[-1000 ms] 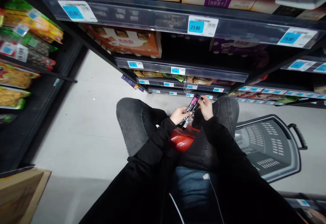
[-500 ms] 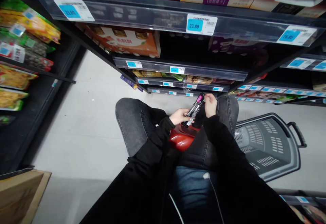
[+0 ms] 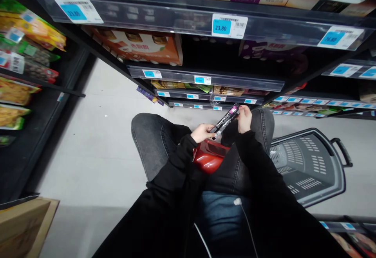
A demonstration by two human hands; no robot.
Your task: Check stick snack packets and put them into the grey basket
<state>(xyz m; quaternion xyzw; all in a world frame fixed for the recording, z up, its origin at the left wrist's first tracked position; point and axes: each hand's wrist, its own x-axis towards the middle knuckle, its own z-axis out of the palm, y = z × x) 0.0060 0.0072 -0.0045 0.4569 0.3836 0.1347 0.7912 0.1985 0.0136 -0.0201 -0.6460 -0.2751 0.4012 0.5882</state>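
A narrow black packet (image 3: 225, 123) with silvery print and a pink patch at its upper end is held slantwise between both hands, above my lap. My left hand (image 3: 202, 132) pinches its lower left end, thumb on top. At the upper right end, my right hand (image 3: 244, 118) grips it with fingers curled; part of that end is hidden. Below the packet, a glossy red object (image 3: 209, 158) rests between my legs; its kind cannot be made out.
Store shelving (image 3: 205, 76) with price labels and boxed goods stands in front. A grey shopping basket (image 3: 311, 168) with a handle lies on the floor at right. Bagged snacks (image 3: 32, 27) fill a rack at left. A cardboard box (image 3: 26, 226) sits at lower left.
The packet has tilted, so its face shows narrower and its pink end catches the light. Both hands still hold it and have shifted slightly up. The view has moved a little.
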